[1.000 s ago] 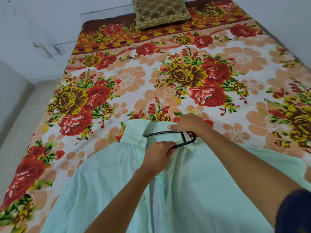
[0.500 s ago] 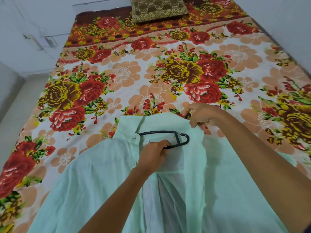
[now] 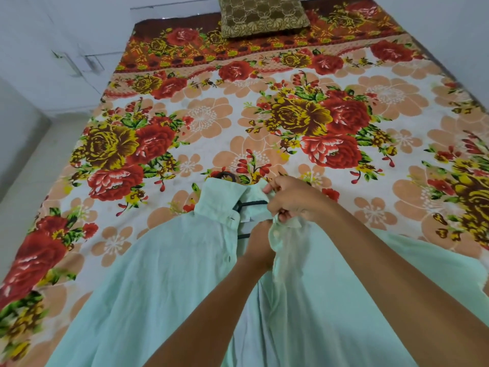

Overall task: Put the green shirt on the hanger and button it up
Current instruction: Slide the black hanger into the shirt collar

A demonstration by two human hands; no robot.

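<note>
The pale green shirt lies face up on the bed, collar pointing away from me. A black hanger sits inside the neck opening; its hook pokes out beyond the collar. My right hand pinches the right collar and front edge of the shirt, bunching the cloth by a button. Just below it, my left hand is closed at the open placket, on the shirt's front edge; its fingers are partly hidden by the cloth. The front of the shirt is open below the hands.
The bed carries a floral sheet in red, yellow and peach. A brown patterned pillow lies at the head. White walls stand on both sides, and pale floor runs along the left of the bed.
The hanger has slid further into the collar, so its hook now sticks out beyond it. My right hand came down from the collar's right tip to the front edge, next to my left hand.
</note>
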